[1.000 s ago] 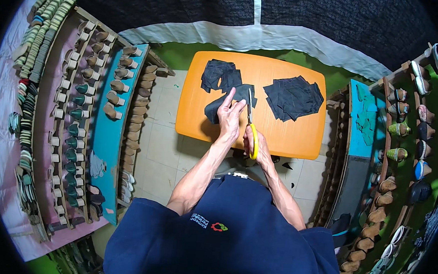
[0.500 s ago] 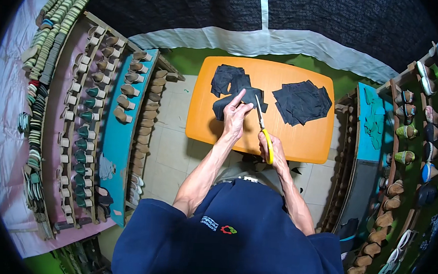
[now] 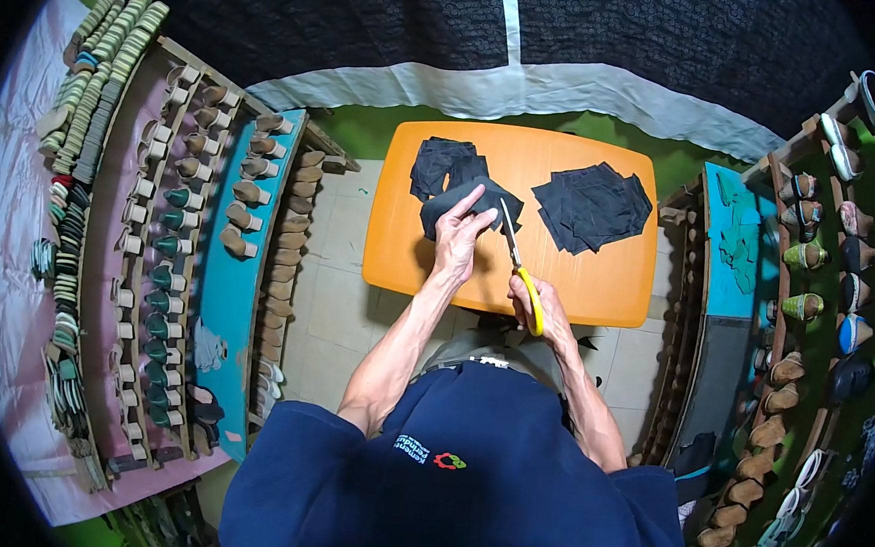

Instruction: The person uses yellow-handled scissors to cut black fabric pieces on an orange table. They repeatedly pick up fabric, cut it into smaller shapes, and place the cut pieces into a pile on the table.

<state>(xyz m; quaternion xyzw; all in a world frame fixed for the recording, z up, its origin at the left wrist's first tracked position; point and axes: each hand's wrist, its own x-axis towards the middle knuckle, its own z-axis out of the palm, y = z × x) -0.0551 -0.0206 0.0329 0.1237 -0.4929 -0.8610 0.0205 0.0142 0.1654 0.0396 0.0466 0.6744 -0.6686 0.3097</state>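
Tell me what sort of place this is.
Likely a shoemaking workshop: shoes line the racks, dark pieces lie on the table, and the right hand holds scissors.

From here: scissor handles yellow, cloth pieces black, table orange, shirt navy, curtain black, faintly patterned.

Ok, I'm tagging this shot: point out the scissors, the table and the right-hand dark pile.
Scissors (image 3: pixel 529 288): head view, on the yellow handle.
Table (image 3: pixel 525 159): head view, on its bare far part.
Right-hand dark pile (image 3: pixel 592 209): head view, on its middle.
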